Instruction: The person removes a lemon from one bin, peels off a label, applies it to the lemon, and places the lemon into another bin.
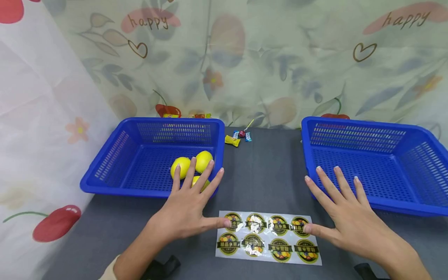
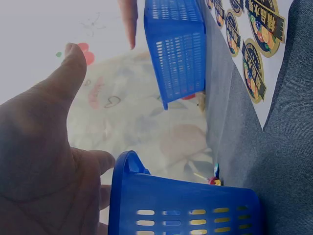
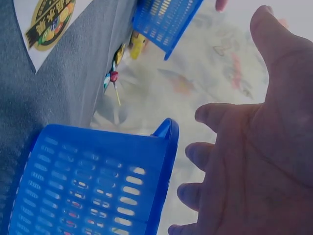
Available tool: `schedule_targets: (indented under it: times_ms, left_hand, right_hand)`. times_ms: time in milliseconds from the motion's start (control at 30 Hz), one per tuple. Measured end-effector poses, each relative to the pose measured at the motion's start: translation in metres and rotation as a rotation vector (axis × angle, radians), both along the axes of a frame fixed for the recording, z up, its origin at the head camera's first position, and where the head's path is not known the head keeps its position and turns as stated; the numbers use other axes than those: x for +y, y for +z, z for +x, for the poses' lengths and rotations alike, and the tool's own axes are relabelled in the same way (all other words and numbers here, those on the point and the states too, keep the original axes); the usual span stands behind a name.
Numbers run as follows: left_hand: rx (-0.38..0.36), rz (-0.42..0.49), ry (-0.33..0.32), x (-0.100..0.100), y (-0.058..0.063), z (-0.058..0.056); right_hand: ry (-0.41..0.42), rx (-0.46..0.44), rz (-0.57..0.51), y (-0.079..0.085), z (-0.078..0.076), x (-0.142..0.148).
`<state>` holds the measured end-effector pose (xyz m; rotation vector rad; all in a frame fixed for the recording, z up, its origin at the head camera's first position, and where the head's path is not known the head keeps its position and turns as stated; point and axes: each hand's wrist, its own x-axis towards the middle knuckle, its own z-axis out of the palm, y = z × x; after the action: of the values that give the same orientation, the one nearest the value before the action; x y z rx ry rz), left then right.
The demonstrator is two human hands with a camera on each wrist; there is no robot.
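My left hand (image 1: 189, 208) is held with fingers spread, over the near right corner of the left blue basket (image 1: 105, 189). Its fingers overlap several yellow lemons (image 1: 180, 168) in that basket. Likewise spread, my right hand (image 1: 353, 223) is at the near left corner of the right blue basket (image 1: 402, 206). Between the hands lies a white sheet of round black-and-gold fruit stickers (image 1: 268, 238); both thumbs overlap its upper part in the head view. Both palms show bare in the wrist views, the left palm (image 2: 39, 161) and the right palm (image 3: 264, 161).
Behind the gap between the baskets lie a lollipop (image 1: 242, 134), a yellow wrapped candy (image 1: 232, 140) and small blue wrapped candies (image 1: 248, 136). More wrappers (image 1: 200, 116) show behind the left basket. A printed curtain (image 1: 259, 70) hangs behind the grey tabletop (image 1: 267, 175).
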<state>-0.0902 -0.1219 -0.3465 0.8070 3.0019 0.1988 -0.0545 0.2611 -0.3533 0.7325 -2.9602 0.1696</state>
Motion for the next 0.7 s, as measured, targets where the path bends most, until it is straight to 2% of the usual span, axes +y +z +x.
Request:
schedule_targets:
  times_ms: [233, 400, 533, 700]
  left_hand:
    - [0.025, 0.008, 0.015, -0.003, 0.001, 0.000]
    - [-0.004, 0.026, 0.032, -0.006, 0.002, -0.003]
    - [-0.064, 0.057, 0.062, -0.015, 0.004, -0.016]
    - [-0.174, 0.132, 0.115, -0.027, 0.011, -0.044]
  right_hand:
    - [-0.005, 0.005, 0.000, 0.003, 0.002, -0.002]
    - [0.009, 0.033, -0.018, 0.003, 0.003, 0.000]
    - [0.014, 0.036, -0.018, 0.002, 0.004, 0.001]
    - [0.041, 0.043, -0.008, -0.002, 0.005, 0.002]
